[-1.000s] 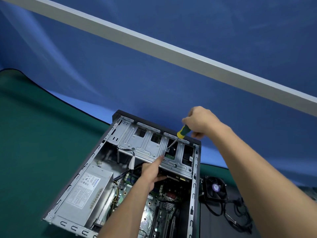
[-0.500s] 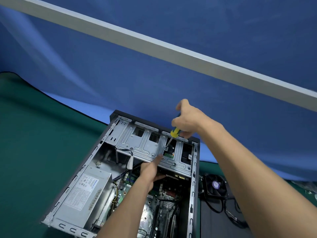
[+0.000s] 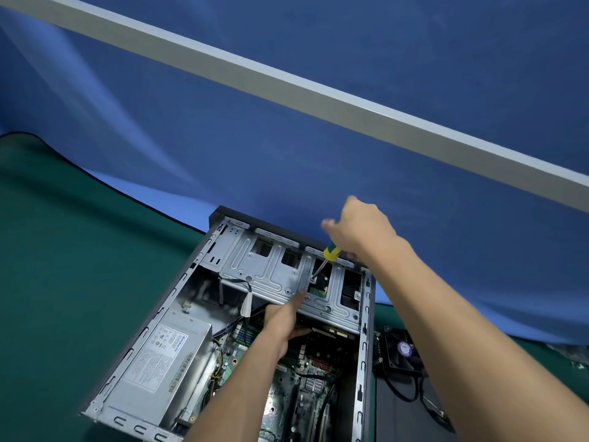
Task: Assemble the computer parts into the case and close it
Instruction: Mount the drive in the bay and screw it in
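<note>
Head: right hand point(image 3: 360, 232) gripping screwdriver point(image 3: 330, 252)

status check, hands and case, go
Right hand grips yellow-green screwdriver, tip in silver drive cage. Left hand steadies cage. Open grey case unobstructed.

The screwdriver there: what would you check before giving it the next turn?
1. Tip of the screwdriver on a screw in the drive cage: looks ok.
2. Right hand gripping the handle: cannot tell, blurred.
3. Left hand bracing the cage edge: ok.
4. Screw fully tight: cannot tell.
5. Fan fitted inside the case: not ok, it lies outside.
</note>
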### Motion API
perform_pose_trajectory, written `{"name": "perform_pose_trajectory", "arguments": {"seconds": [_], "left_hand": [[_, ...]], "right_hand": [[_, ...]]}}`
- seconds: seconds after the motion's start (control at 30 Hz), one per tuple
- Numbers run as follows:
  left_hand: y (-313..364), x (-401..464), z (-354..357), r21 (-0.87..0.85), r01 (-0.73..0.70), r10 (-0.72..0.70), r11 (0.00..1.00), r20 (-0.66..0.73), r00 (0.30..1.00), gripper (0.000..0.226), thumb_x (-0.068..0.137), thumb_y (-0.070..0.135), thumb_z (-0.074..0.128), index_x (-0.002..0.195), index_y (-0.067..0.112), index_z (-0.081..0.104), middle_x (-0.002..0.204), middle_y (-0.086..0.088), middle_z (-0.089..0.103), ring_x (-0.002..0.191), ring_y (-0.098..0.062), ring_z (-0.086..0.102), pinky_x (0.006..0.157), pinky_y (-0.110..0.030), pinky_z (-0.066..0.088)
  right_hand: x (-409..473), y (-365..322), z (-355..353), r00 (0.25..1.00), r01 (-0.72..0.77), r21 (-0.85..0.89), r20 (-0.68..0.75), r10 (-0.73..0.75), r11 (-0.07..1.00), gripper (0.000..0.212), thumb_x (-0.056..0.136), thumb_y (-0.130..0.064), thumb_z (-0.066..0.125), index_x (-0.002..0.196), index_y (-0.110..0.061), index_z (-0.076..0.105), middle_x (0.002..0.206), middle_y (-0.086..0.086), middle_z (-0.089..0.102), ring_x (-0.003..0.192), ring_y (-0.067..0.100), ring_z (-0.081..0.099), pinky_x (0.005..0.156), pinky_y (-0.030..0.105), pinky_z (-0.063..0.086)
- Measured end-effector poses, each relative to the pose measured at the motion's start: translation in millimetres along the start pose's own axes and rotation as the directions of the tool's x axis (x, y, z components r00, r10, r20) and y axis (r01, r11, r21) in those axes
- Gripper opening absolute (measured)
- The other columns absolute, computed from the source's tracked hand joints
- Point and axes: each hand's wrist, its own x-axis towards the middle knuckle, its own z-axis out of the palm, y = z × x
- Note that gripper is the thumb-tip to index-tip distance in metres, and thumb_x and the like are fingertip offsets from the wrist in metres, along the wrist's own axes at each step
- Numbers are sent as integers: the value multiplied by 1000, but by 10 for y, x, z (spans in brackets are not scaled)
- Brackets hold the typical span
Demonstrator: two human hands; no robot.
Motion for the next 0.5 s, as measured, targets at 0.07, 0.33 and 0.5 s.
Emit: {"name": "perform_pose_trajectory", "arguments": {"seconds": [0.07, 0.33, 0.5], "left_hand": [[-5, 1, -10, -1, -4, 4, 1000, 15, 1000, 40, 80, 36, 73, 100, 3, 60, 99, -7, 55, 98, -27, 54, 56, -32, 57], [7, -20, -23, 47, -10, 9, 999, 14, 1000, 61, 76, 40, 75, 115, -4, 58, 124, -29, 53, 95, -32, 58, 57, -32, 58], [11, -5, -26, 87, 1, -2, 996, 19, 1000, 60, 79, 40, 73, 119, -1, 55, 130, -18, 50, 99, -29, 57, 57, -27, 57]], "right_hand": [[-37, -20, -18, 995, 15, 77, 94, -23, 997, 15, 89, -12, 47, 101, -13, 39, 92, 13, 59, 71, 30, 62, 66, 34, 53], [-55, -36, -60, 989, -48, 120, 145, 31, 992, 12, 91, -13, 46, 100, -12, 39, 84, 11, 67, 67, 29, 64, 75, 37, 56], [-64, 51, -24, 994, -75, -82, -91, 68, 994, 16, 93, -16, 44, 80, -7, 43, 90, 11, 55, 78, 30, 51, 52, 26, 33]]}}
